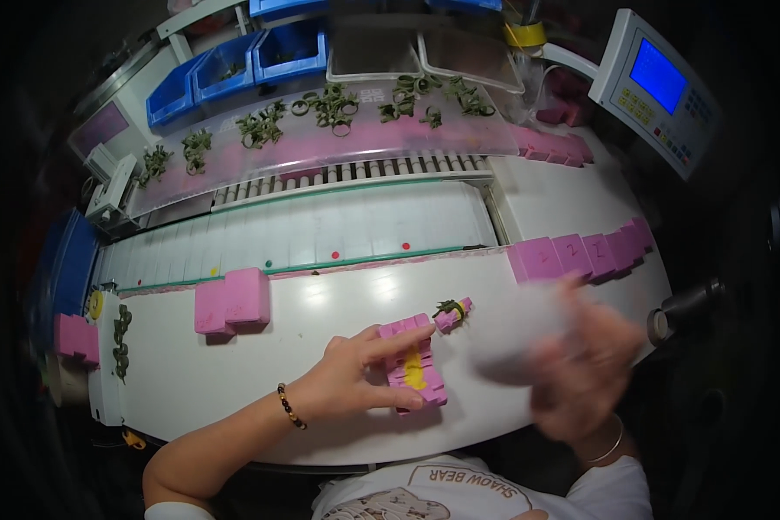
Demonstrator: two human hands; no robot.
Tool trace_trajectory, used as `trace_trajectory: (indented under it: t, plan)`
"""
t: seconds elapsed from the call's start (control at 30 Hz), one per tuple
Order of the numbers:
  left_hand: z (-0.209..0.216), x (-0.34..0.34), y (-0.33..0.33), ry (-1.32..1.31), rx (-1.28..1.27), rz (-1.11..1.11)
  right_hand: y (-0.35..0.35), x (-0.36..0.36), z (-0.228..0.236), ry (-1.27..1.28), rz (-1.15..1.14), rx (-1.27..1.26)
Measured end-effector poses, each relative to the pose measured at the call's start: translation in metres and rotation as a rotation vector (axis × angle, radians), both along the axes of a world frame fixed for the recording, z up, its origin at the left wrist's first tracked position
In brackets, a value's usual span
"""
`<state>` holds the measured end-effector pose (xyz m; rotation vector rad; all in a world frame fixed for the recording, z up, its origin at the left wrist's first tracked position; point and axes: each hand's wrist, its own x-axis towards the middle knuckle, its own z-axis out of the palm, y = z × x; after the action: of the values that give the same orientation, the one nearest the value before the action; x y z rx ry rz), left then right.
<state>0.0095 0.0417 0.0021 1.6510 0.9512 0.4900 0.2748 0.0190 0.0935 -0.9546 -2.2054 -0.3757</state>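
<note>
My left hand (pixel 348 374), a beaded bracelet at its wrist, spans a notched pink block (pixel 413 368) with a yellow middle. Its index finger lies at the block's far end and its thumb at the near end. Just beyond the block lies a small pink and yellow piece (pixel 453 314) with dark green bits around it. To the right, my right hand (pixel 594 364) is smeared by motion, its fingers round a whitish, rounded object (pixel 513 334). That object's exact kind is lost in the blur.
Two pink blocks (pixel 234 299) stand left of centre, and a row of pink blocks (pixel 572 256) lines the right side. Beyond the white table (pixel 338 303) runs a conveyor (pixel 321 224). Green ring-shaped pieces (pixel 334 106) lie on a clear cover. A control panel (pixel 654 82) juts in at upper right.
</note>
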Motion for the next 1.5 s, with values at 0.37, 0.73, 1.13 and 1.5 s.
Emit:
trace_trajectory:
  t: [0.37, 0.73, 1.13, 1.5]
  plan:
    - [-0.015, 0.003, -0.006, -0.035, 0.024, -0.003, 0.000, -0.023, -0.014, -0.171, 0.179, -0.038]
    - [-0.004, 0.006, -0.015, 0.017, 0.031, 0.018, 0.000, -0.001, -0.040, -0.160, 0.168, -0.160]
    - [-0.021, 0.016, -0.053, 0.026, 0.624, 0.029, 0.053, -0.001, -0.086, -0.233, -0.107, -0.252]
    - [-0.029, 0.005, -0.054, -0.119, 0.429, 0.282, 0.051, -0.015, -0.093, -0.148, -0.040, -0.184]
